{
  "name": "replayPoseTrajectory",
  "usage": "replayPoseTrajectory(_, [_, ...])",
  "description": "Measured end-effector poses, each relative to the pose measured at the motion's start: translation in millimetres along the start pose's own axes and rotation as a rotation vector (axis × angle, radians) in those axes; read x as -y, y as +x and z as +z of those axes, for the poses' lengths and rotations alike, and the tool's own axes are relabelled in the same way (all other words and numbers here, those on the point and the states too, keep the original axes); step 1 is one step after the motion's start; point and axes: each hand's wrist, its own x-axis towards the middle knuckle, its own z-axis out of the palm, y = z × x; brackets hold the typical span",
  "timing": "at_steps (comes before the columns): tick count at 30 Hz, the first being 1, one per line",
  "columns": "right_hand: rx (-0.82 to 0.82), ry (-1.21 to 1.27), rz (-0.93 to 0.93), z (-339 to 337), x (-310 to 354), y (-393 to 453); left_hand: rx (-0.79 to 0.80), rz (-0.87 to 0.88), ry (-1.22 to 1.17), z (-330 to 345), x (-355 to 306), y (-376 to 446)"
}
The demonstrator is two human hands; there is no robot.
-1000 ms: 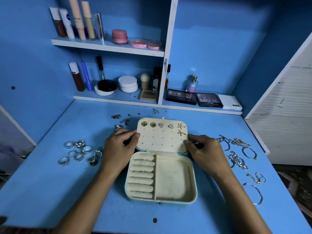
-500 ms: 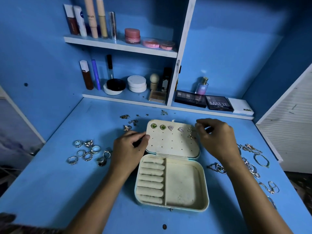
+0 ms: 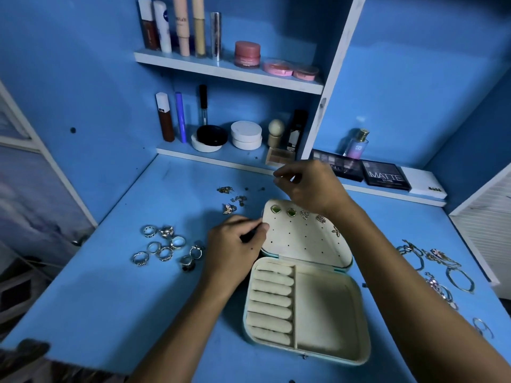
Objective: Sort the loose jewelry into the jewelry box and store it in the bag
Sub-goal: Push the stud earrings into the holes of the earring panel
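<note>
A cream jewelry box [image 3: 326,313] lies open on the blue desk [image 3: 138,299], with ring rolls on its left side and a bare compartment on the right. Its raised lid [image 3: 304,241] carries several stud earrings [image 3: 290,212] along the top row. My left hand [image 3: 235,244] pinches the lid's left edge. My right hand [image 3: 309,186] hovers behind the lid's top edge with fingers curled toward the thumb; whether it holds anything is unclear. Loose earrings [image 3: 231,199] lie behind the box, and several rings [image 3: 166,247] lie to its left. No bag is in view.
Bracelets and chains [image 3: 442,272] are spread at the right of the desk. Makeup palettes [image 3: 384,176] and a perfume bottle [image 3: 356,145] sit on the low back ledge. Jars and tubes [image 3: 246,135] fill the shelves above. A white slatted panel [image 3: 486,217] stands at far right.
My right hand left the lid's right side and moved up and leftward to behind its top edge. My left hand stayed on the lid's left edge. The camera moved closer.
</note>
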Motion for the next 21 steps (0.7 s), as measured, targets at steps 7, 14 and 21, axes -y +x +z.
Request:
replayPoseTrajectory(7, [0.250,-0.043,-0.112,22,21,33,0.010,-0.003,-0.005,0,-1,1])
replayPoseTrajectory(14, [0.421,-0.102,-0.123,42,42,39,0.011,0.032,0.009,1,-1,3])
replayPoseTrajectory(21, [0.510,-0.215,-0.179,53,52,45,0.004,0.054,0.016,2,2,3])
